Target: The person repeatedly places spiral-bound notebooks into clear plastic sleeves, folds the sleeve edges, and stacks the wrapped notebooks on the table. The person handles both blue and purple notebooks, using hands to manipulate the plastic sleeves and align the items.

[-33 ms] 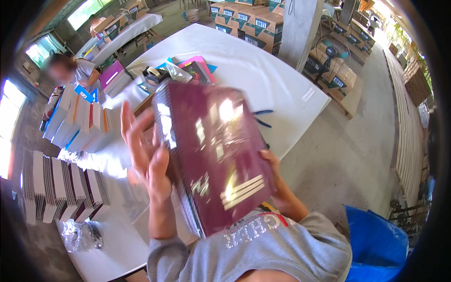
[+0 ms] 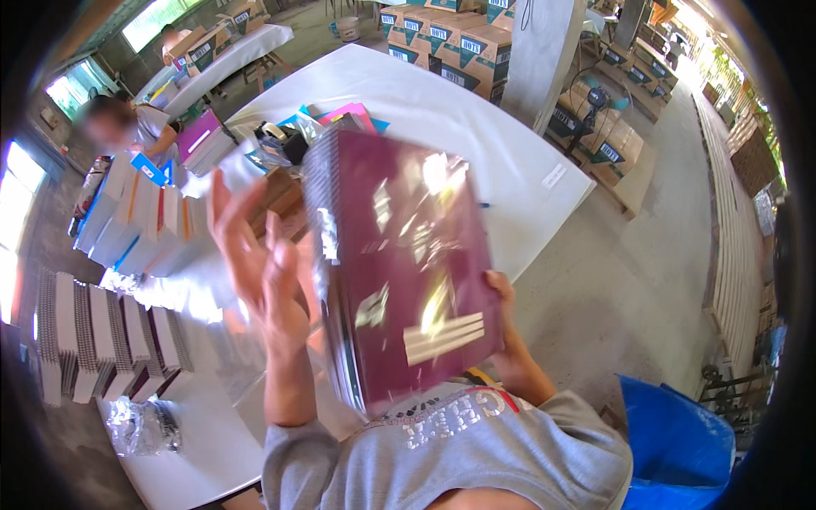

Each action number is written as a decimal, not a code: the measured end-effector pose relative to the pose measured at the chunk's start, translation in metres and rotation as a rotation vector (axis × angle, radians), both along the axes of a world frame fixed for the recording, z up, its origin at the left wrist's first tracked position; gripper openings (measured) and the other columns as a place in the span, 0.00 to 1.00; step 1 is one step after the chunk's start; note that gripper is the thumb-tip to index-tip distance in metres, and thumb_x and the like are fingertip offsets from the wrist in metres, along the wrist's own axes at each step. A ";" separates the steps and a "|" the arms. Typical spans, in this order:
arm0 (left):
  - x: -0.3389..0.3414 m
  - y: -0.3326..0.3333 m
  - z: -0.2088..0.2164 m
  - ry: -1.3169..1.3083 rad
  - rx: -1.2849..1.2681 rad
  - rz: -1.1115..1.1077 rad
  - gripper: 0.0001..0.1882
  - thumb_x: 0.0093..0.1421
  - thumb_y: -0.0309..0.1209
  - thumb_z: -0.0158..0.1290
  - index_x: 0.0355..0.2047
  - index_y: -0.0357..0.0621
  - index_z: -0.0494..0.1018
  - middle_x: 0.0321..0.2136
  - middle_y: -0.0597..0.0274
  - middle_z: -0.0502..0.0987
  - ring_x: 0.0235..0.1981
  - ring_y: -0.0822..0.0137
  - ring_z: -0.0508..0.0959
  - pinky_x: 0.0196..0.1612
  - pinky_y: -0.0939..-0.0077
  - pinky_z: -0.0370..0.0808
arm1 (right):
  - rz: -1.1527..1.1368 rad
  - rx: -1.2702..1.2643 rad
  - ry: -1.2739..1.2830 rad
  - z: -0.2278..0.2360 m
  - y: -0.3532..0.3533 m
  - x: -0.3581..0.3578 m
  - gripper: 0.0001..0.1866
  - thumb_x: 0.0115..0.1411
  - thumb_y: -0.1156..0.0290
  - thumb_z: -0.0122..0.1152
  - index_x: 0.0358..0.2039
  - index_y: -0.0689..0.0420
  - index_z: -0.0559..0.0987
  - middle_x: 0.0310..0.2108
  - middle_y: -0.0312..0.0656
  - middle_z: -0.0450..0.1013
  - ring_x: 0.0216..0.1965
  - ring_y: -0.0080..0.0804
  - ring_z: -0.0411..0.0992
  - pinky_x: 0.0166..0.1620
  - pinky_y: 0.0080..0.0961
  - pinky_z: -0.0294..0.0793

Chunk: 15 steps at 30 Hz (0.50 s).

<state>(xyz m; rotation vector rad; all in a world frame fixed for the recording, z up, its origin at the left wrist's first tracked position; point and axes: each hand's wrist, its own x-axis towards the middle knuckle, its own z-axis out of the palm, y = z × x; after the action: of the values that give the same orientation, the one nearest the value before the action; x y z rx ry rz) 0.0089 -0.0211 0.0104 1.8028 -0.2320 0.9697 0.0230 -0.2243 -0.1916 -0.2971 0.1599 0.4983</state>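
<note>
A maroon spiral notebook [image 2: 399, 280], or a thin stack of them, is held up tilted in front of my chest. Glare glints off its shiny, clear-plastic-like surface, and a pale three-bar label sits low on the cover. The coil binding runs along its left side. My right hand [image 2: 506, 310] grips the right edge, its fingers partly hidden behind the book. Beside the coil, my left hand [image 2: 276, 297] is raised with fingers spread, slightly blurred and holding nothing. Behind it, a brown wooden-looking piece [image 2: 282, 197] lies on the white-covered table [image 2: 450, 110].
Spiral notebooks [image 2: 102, 336] stand in a row at left, near crumpled clear plastic [image 2: 140, 425]. Further back are book stacks [image 2: 140, 221], a black tape dispenser-like object [image 2: 285, 140] and a seated person [image 2: 153, 132]. Cartons [image 2: 450, 47] and a pillar [image 2: 544, 59] stand beyond; a blue sheet [image 2: 676, 433] hangs right.
The notebook has shifted right and turned more upright. My left hand has come away from its coil side, fingers spreading. My right hand keeps hold of the right edge.
</note>
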 end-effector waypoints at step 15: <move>-0.137 0.085 -0.154 0.721 -0.099 0.688 0.19 0.54 0.26 0.54 0.47 0.47 0.69 0.59 0.59 0.58 0.60 0.60 0.59 0.58 0.56 0.59 | -0.588 -0.608 -0.142 -0.121 -0.275 0.271 0.28 0.51 0.61 0.57 0.50 0.62 0.66 0.45 0.46 0.70 0.45 0.41 0.70 0.49 0.37 0.70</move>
<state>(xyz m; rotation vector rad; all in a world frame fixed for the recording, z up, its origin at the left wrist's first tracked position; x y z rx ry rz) -0.1284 0.0634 -0.1440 2.0489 0.9158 0.6851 0.2935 -0.4998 -0.3130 -0.8462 0.2477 -0.1703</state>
